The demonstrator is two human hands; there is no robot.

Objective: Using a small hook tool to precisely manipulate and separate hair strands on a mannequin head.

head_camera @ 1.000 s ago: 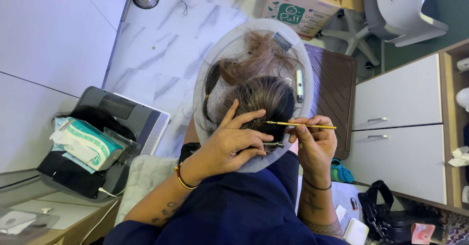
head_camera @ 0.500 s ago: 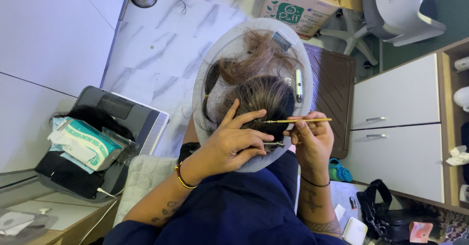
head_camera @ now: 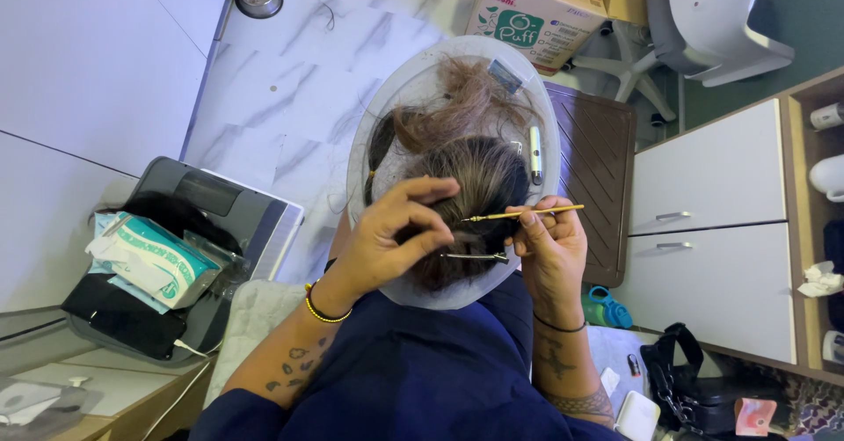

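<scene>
Pinching a thin yellow needle tool (head_camera: 524, 214), my right hand (head_camera: 547, 252) works the hairpiece (head_camera: 470, 173) on the white dome (head_camera: 378, 142); my left hand (head_camera: 396, 239), fingers spread, presses hair flat beside it, steadying.

Wig (head_camera: 466, 177) sits on the round stand (head_camera: 374, 177), centre of view. Left hand (head_camera: 391, 239) on the wig's left side, right hand (head_camera: 549, 247) on its right; needle tool (head_camera: 527, 215) in the right hand's grip, tip at the wig. Metal clip (head_camera: 475, 256) on the wig between the hands. Tissue pack (head_camera: 154, 261) near left on the scale (head_camera: 246, 212). Cardboard box (head_camera: 532, 19) far, on the floor. Drawer cabinet (head_camera: 712, 230) right. Bag (head_camera: 694, 388) near right.
</scene>
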